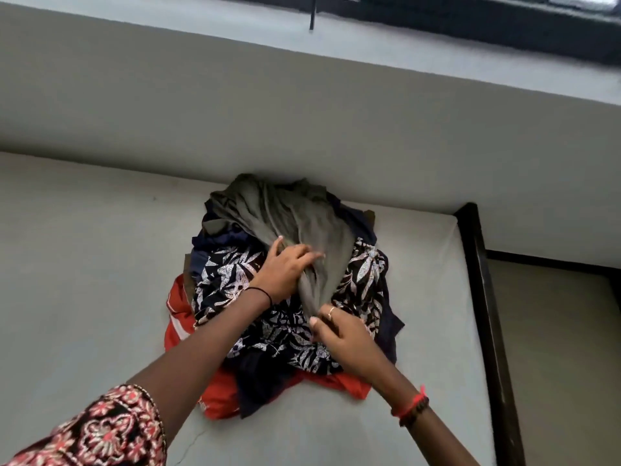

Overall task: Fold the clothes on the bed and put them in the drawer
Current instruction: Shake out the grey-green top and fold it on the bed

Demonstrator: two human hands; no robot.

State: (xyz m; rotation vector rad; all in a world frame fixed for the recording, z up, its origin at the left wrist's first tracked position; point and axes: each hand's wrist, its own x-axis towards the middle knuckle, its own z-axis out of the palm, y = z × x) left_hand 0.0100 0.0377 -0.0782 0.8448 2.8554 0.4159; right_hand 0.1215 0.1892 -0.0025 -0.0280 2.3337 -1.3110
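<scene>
Red, black and white floral-print sleeve (100, 432): nearest, lower left; soft printed cloth with a beaded hem, on the left forearm.
Red thread and dark bead wristbands (411, 403): near right, round the right wrist.
Right hand (339, 334): over the near middle of the heap; fingers curled in close, pinching the near tip of the olive-grey crinkled garment (295, 216); thin ring on one finger.
Thin black band (265, 294): round the left wrist.
Left hand (285, 267): just beyond the right hand, a little to the left; thumb spread to the far side, fingers bent over the gathered olive cloth, gripping it where it narrows.
Olive-grey crinkled garment: top of the heap; soft and thin, fanned wide at the far end against the wall, drawn into tight rope-like pleats toward the hands.
Black-and-white leaf-print garment (228, 284): under the olive one; rumpled, showing on both sides of the hands.
Dark navy garment (258, 381): plain, limp, poking out at the near edge and the right side of the heap.
Orange-red garment with white stripes (178, 317): bottom layer, near and left edges, lying flat on the sheet.
Pale grey bed sheet (84, 264): smooth, matte, faintly creased near; carrying the heap at its far middle.
Dark wooden bed frame (484, 297): right side; straight glossy rail running near to far.
Grey painted wall (235, 112): far; matte, with a ledge above.
Dark window frame (470, 18): farthest, top right.
</scene>
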